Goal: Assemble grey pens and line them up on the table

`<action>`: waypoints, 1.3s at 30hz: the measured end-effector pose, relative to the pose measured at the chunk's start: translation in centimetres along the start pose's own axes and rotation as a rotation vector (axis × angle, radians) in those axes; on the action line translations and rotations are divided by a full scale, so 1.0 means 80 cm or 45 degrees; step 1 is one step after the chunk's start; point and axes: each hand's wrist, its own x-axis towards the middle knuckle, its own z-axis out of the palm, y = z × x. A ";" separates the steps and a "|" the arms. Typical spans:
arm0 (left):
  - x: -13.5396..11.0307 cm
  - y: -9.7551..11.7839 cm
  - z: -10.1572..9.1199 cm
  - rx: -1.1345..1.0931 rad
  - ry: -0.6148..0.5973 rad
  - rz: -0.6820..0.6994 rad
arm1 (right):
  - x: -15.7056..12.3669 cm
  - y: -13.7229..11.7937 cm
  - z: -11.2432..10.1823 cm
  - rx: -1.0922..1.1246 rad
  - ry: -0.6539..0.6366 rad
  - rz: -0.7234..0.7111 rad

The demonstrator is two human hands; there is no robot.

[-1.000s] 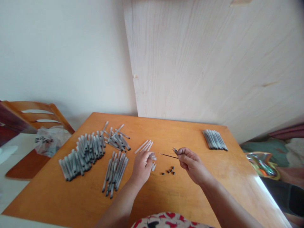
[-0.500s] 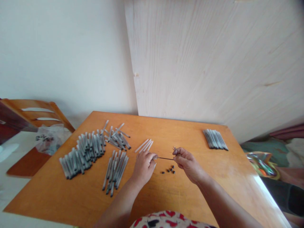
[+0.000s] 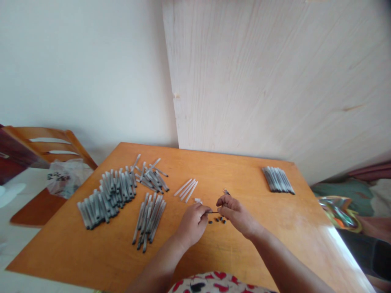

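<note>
A thin dark rod, looking like a pen refill, runs between my two hands above the table. My left hand is closed, its thumb and forefinger pinching at the rod's left end; whatever else lies inside it is hidden. My right hand pinches the right end. Small metallic tips with a dark part stick out above the right fingers. A small white piece shows just beyond my left hand. Several small black plugs lie just below the hands. Several white pen barrels lie beyond my left hand.
Many capped pens lie piled at the left of the wooden table, with a smaller bundle nearer me. A neat row of pens lies at the far right. Another person's arm shows by the right edge.
My hands have drawn closer together, and less of the dark rod shows between them. My left hand has moved right and nearer me, and the small white piece has come into view.
</note>
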 end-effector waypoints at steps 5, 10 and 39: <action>-0.002 -0.005 0.006 -0.232 0.021 -0.055 | -0.002 -0.005 0.000 -0.018 -0.017 -0.022; 0.000 -0.016 -0.008 -0.473 0.128 -0.190 | 0.002 0.004 -0.009 -0.144 0.074 -0.039; 0.008 -0.003 -0.051 -0.779 0.382 -0.489 | 0.003 0.049 0.034 -0.785 -0.031 -0.195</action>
